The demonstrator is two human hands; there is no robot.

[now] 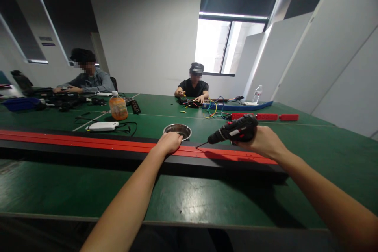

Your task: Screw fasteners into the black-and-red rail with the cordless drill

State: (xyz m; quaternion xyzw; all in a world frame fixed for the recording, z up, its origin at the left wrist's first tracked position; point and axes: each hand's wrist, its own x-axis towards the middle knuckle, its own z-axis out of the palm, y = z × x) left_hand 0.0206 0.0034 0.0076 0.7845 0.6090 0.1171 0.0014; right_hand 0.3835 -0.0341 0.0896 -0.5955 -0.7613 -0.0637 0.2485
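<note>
My right hand (267, 139) is wrapped round the grip of a black cordless drill (236, 129). The drill points left, and its long thin bit meets the red strip on a long black bar (218, 164) lying across the table. Over the same bar, my left hand (171, 142) reaches to the near rim of a shiny metal bowl (189, 129). Its fingers are curled in, and whatever they pinch is hidden. Small dark items that I cannot make out lie in the bowl.
A bottle of orange drink (118, 106) and a white power bank (102, 126) stand beyond the bar. Red strips (267, 117) and coloured wires lie farther back. Two people (193, 88) work across the green table (171, 201).
</note>
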